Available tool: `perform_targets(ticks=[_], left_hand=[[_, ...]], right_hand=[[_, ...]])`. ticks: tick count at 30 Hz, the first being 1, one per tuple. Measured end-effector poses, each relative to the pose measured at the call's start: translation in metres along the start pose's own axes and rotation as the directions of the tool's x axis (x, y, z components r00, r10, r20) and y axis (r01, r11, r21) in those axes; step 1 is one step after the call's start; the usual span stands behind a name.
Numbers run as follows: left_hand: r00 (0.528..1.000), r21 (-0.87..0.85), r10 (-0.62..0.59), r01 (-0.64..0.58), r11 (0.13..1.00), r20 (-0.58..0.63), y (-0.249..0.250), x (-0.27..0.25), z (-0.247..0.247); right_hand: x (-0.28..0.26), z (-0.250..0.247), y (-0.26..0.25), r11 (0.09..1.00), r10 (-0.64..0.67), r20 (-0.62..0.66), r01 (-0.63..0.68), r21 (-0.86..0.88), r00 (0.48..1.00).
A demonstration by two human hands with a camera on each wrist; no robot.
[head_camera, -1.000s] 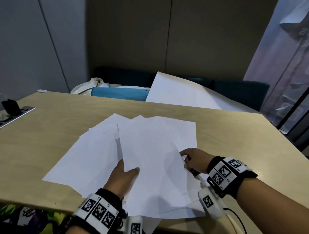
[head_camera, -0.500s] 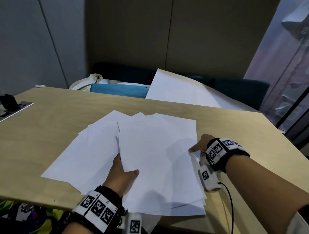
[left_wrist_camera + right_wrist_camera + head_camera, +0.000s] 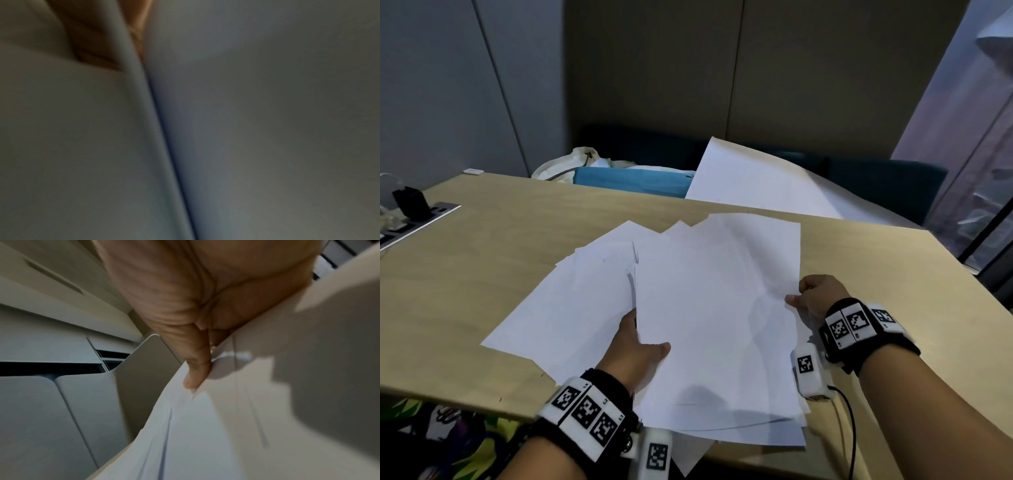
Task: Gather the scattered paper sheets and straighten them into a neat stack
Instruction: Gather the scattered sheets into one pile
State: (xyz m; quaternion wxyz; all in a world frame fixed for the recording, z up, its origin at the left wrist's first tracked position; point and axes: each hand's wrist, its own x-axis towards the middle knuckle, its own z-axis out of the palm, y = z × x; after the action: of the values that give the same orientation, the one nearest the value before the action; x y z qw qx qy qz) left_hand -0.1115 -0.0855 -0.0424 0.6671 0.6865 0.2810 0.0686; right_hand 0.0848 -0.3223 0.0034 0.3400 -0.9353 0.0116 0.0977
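Note:
Several white paper sheets (image 3: 709, 308) lie fanned and overlapping on the wooden table (image 3: 482, 260), the near ends hanging over its front edge. My left hand (image 3: 635, 349) grips the left edge of the upper bundle, thumb on top and fingers hidden beneath. My right hand (image 3: 813, 296) pinches the bundle's right edge, thumb on top. The right wrist view shows that thumb (image 3: 196, 369) pressing the sheets (image 3: 205, 434), which buckle slightly. The left wrist view shows only blurred paper (image 3: 246, 113) close up. More sheets (image 3: 571, 301) spread out to the left under the bundle.
A large white sheet (image 3: 756, 185) leans on a dark sofa behind the table, beside a blue folder (image 3: 633, 180) and a cloth bag (image 3: 571, 164). A power strip with a black plug (image 3: 410, 205) sits at the table's far left. A window frame stands at the right.
My right hand moved away from the near middle of the bundle to its right edge and now pinches it. The left hand kept its grip; the top sheets shifted slightly right and squared up.

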Motion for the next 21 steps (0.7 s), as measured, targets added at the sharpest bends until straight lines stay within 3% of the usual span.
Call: perform_targets(ticks=[9,14,21], left_hand=[[0.999,0.020,0.013,-0.013,1.000,0.037,0.006,-0.001,0.012],[0.999,-0.030,0.007,-0.006,1.000,0.048,0.006,0.001,0.014],[1.000,-0.090,-0.003,0.005,0.996,0.017,0.005,-0.002,0.006]], right_hand=[[-0.013,-0.047,0.013,0.998,-0.067,-0.271,0.068,-0.004,0.960],[-0.016,-0.071,0.002,0.972,-0.206,-0.282,0.162,-0.172,0.937],[-0.019,-0.085,-0.011,0.970,-0.242,-0.373,0.212,-0.121,0.896]])
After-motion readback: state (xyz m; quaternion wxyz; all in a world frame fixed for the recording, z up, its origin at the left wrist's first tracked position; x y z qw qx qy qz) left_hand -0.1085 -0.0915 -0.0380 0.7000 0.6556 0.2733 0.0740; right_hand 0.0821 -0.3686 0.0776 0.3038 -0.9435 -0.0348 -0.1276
